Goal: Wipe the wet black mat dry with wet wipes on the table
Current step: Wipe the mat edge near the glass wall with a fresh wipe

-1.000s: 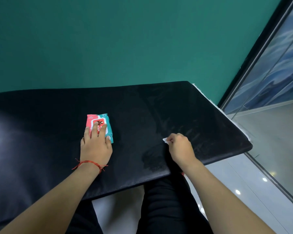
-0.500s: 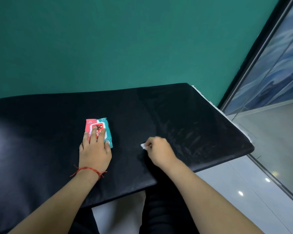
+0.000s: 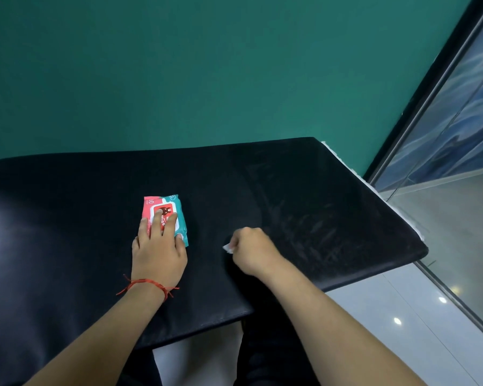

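The black mat (image 3: 318,190) covers the table and shows dull streaks on its right half. A red and teal pack of wet wipes (image 3: 166,208) lies left of the middle. My left hand (image 3: 159,252) rests flat on the pack's near end, fingers straight, with a red string round the wrist. My right hand (image 3: 251,250) has its fingers curled round a small white wipe (image 3: 227,248), pressed to the mat right of the pack; only a corner of the wipe shows.
A green wall stands behind the table. A glass partition (image 3: 457,121) with a dark frame runs along the right. The mat's right edge (image 3: 418,246) overhangs a pale tiled floor (image 3: 402,316). My dark-trousered legs are below the front edge.
My right hand has slid the wipe leftward across the mat toward the pack. My left hand has stayed on the pack.
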Tool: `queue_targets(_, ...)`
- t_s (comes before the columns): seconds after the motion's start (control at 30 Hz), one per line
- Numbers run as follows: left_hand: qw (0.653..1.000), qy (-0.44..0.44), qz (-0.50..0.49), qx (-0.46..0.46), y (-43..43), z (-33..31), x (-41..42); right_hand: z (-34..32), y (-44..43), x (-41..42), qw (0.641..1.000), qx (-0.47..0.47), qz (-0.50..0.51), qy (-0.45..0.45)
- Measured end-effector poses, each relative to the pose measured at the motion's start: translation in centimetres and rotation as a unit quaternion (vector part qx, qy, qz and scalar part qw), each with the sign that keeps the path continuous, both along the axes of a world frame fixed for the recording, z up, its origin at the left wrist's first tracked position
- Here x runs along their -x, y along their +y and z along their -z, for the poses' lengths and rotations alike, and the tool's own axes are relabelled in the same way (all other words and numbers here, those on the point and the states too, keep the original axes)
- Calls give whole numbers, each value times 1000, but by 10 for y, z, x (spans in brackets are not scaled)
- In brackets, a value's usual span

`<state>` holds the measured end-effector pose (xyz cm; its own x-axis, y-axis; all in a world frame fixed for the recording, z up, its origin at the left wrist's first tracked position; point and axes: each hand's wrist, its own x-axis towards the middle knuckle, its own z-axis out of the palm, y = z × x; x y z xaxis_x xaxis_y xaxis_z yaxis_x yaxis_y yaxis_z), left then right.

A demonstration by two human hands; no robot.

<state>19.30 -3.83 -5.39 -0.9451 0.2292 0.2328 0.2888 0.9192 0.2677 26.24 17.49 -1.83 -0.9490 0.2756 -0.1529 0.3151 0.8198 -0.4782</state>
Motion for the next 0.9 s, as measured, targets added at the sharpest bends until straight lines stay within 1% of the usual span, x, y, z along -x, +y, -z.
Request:
queue_targets(0.07,1000,1,-1,0,0,0,0,6,-6,9,999,32,-1,23)
queue_targets(0.13,1000,1,-1,-3,0,-1,0,11,5,19,997,39,25,54)
queue_targets(0.27,1000,-1,-3,-2,-1,-2,0,10,54,25,990,-37,88,102)
queue_targets(0.37,1000,-4,-3,4,-1,-2,-1,14,79,14,987,-62,115,99)
queue_targets(0.47,1000,0,-4,6,0,-1,-1,20,69,2,987,-84,98,100)
queue_targets(0.57,1000,0,-5,12,1,-1,0,22,32,-6,987,-87,45,127)
queue_targets(0.67,1000,2,-5,11,1,-1,0,26,-5,0,987,-37,-30,156)
queue_targets(0.73,1000,3,-5,9,1,-1,0,29,-11,13,985,-11,-55,162)
queue_targets(0.8,1000,2,-6,9,0,-2,-1,28,3,30,985,-16,-33,168)
queue_targets(0.9,1000,-4,-7,13,0,-3,-1,23,44,50,985,-54,39,158)
